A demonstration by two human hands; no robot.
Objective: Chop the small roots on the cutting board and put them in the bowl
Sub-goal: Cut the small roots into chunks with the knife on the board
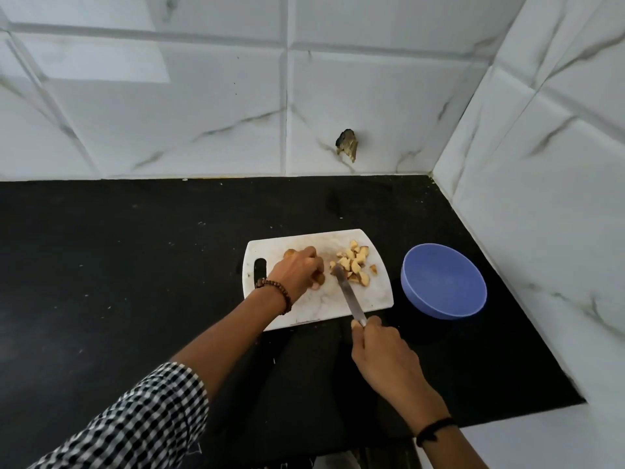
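Our left hand (297,270) is curled down on the cutting board (314,306), fingers pinned over a small root (319,277). Our right hand (382,350) is wrapped tight around the knife (348,296) handle, blade angled toward 11 o'clock, its tip at the chopped pieces (355,265). That pile sits at 2 o'clock on the board, another whole root (290,253) at 10. The blue bowl (443,282) waits at 3 o'clock on the black counter (135,265).

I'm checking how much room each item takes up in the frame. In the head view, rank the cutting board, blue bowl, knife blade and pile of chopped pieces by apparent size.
1. cutting board
2. blue bowl
3. pile of chopped pieces and knife blade: too alike to rank; the pile is wider, the blade longer but thin.
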